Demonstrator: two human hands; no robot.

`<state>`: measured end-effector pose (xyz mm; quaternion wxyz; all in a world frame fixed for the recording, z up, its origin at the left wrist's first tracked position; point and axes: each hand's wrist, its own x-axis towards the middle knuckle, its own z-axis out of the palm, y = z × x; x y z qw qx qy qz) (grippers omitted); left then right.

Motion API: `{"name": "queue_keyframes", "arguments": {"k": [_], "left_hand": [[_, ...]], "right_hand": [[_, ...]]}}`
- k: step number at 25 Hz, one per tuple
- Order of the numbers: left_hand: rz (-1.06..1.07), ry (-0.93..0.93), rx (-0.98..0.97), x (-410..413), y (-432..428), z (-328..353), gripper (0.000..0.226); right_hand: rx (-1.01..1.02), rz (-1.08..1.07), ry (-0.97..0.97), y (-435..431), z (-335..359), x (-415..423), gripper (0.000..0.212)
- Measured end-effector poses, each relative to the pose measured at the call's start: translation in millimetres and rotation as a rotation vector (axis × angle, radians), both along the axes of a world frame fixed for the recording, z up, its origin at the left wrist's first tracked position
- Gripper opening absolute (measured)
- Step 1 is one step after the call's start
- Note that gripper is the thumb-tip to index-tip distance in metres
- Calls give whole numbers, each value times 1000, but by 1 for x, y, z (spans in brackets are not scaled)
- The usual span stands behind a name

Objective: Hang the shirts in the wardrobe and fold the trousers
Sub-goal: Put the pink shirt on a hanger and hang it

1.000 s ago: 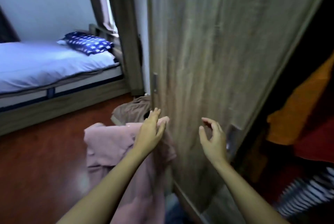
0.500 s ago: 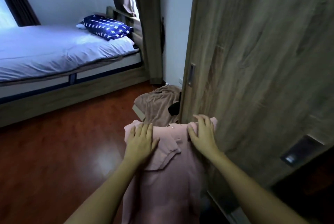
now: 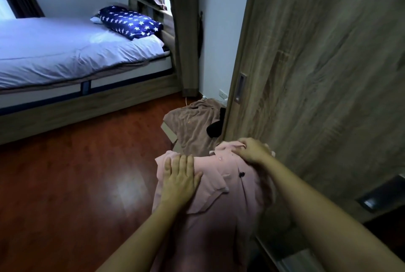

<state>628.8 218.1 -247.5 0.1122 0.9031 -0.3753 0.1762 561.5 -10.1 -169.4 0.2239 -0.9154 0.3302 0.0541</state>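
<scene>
Beside the wardrobe door [image 3: 317,74], the shirt [image 3: 219,206], pink, hangs in front of the person, collar end up, buttoned front facing them. Left hand [image 3: 178,180] lies flat on one shoulder of it, fingers straight and close together. Right hand [image 3: 252,151] has curled fingers pinching fabric at the other shoulder, by the collar. Behind the shirt, a brown cloth [image 3: 192,122] and something black [image 3: 215,128] lie on the floor [image 3: 76,184]. Bed [image 3: 65,52] with star pillow [image 3: 129,22] far left.
</scene>
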Motion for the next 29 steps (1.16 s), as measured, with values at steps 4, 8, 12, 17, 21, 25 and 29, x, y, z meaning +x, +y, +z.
{"name": "queue_keyframes", "arguments": {"k": [4, 8, 12, 17, 21, 25, 29], "left_hand": [[87, 230, -209, -19, -9, 44, 65], [-55, 663, -580, 0, -50, 119, 54], [-472, 1046, -517, 0, -73, 170, 72], [-937, 1285, -113, -93, -101, 206, 44], [-901, 1120, -98, -165, -125, 225, 46], [-883, 794, 219, -260, -143, 227, 38], [-844, 600, 362, -354, -158, 208, 62]], "right_hand": [[60, -71, -602, 13, -5, -25, 15], [441, 66, -962, 29, 27, -61, 5], [785, -1, -1259, 39, 80, -110, 40], [923, -184, -1363, 46, 147, -208, 105], [922, -403, -1507, 53, 179, -288, 43], [792, -573, -1528, 68, 200, -390, 23], [772, -507, -1622, 95, 216, -475, 18]]}}
